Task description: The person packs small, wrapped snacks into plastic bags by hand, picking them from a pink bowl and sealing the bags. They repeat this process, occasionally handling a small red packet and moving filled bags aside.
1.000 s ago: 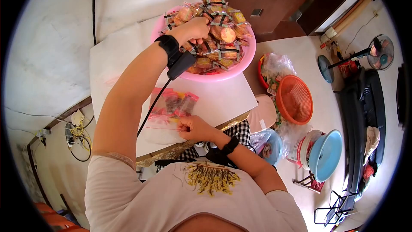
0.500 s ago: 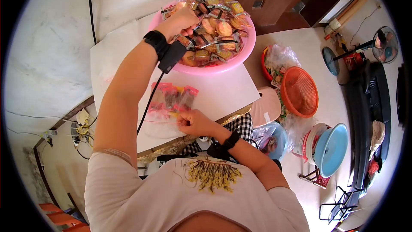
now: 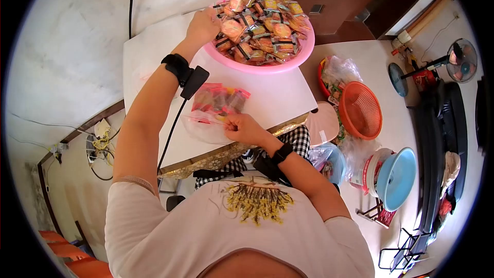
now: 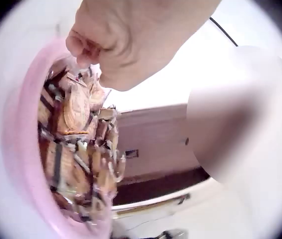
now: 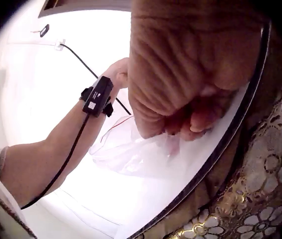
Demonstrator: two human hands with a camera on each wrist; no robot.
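In the head view, a pink basin [image 3: 303, 54] is heaped with clear-wrapped sandwich crackers [image 3: 281, 31]. My left hand [image 3: 202, 30] is at the basin's left rim, fingers curled over the nearest packets. The left wrist view has the same hand [image 4: 126, 45] above the packets [image 4: 76, 112], with clear wrapper just below the fingertips; I cannot tell whether it grips one. My right hand [image 3: 244, 129] pinches the edge of a clear plastic bag [image 3: 203, 126] with a red line along its mouth. Beneath that hand in the right wrist view, the bag [image 5: 126, 154] spreads over the tabletop.
Small dark-filled packets with pink edges [image 3: 218, 100] lie on the white table [image 3: 272, 92], whose gold-patterned cloth edge [image 3: 206, 163] faces me. To the right are an orange basket [image 3: 360, 110], a blue basin [image 3: 399, 180] and a fan [image 3: 460, 59]. A wall is on the left.
My left hand has moved from over the packets leftwards to the basin's rim. The right hand keeps its pinch on the bag, which now lies more spread out. The head view has shifted slightly.
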